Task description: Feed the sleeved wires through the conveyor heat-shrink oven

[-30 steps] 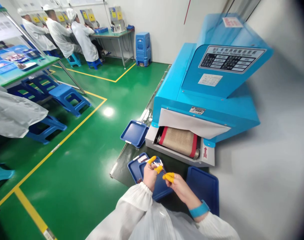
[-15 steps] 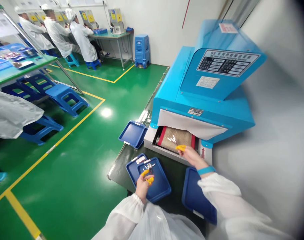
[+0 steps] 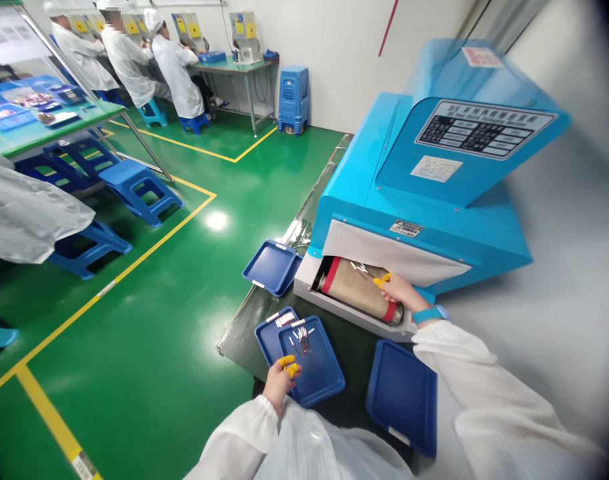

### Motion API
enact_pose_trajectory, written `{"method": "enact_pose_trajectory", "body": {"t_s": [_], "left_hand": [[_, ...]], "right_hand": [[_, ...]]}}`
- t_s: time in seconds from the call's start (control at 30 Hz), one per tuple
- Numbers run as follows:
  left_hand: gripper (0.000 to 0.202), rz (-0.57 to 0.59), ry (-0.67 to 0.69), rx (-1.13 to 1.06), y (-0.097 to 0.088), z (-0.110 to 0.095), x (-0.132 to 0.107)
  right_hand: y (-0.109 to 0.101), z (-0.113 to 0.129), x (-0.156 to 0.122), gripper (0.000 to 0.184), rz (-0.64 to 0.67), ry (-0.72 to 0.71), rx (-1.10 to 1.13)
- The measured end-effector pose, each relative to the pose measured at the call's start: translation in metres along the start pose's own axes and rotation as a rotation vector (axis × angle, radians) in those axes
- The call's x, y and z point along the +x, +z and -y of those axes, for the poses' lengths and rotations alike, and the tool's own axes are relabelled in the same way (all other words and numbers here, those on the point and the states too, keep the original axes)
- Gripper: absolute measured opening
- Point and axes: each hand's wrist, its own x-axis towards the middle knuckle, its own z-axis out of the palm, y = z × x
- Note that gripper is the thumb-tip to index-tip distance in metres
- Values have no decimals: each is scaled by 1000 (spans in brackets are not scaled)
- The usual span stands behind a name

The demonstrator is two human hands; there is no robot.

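Yellow finger covers are on both hands. My right hand (image 3: 398, 291) pinches a few thin dark leads with white tips (image 3: 360, 267) over the tan mesh conveyor belt (image 3: 358, 291), at the mouth of the blue heat tunnel machine (image 3: 369, 167). Whether the tips rest on the belt I cannot tell. My left hand (image 3: 281, 377) is open at the near left edge of a blue tray (image 3: 320, 373), its fingers apart. In that tray lies a loose pile of similar white-tipped leads (image 3: 302, 339). A second blue tray (image 3: 267, 335), partly underneath, holds a row of white-tipped pieces (image 3: 285, 319).
Overlapping blue trays (image 3: 269, 265) stand left of the conveyor, and another blue tray (image 3: 401, 400) is at right front. A white flap (image 3: 394, 248) hangs over the tunnel mouth. People in white coats (image 3: 179, 70) sit at far benches; blue stools (image 3: 139, 190) stand on the green floor.
My left hand has drawn back from the loose leads in the tray, and its fingers have parted. My right hand has shifted right along the belt with its leads. The camera view has turned slightly.
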Motion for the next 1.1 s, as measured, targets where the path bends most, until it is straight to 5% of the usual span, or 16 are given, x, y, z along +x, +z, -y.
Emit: {"method": "enact_pose_trajectory", "body": {"t_s": [0.13,0.33,0.47,0.57,0.8,1.1], "left_hand": [[32,-23,-34,16,-2,2,1],[31,-65,-93,37,-6,10,5],[30,-80,-115,51,-10,15,8],[24,-86,-125,47,-14,22,10],[16,-99,-152,11,-32,34,12],[16,-87,-169,-1,-32,29,18]], "right_hand": [[23,-16,-22,3,-49,-128,-98],[145,-42,-71,8,418,-112,85],[223,-48,-76,15,344,-14,-10],[255,-44,-68,31,272,52,-151],[273,-34,-58,36,263,124,-301],[275,-36,-95,36,99,-65,-484]]}}
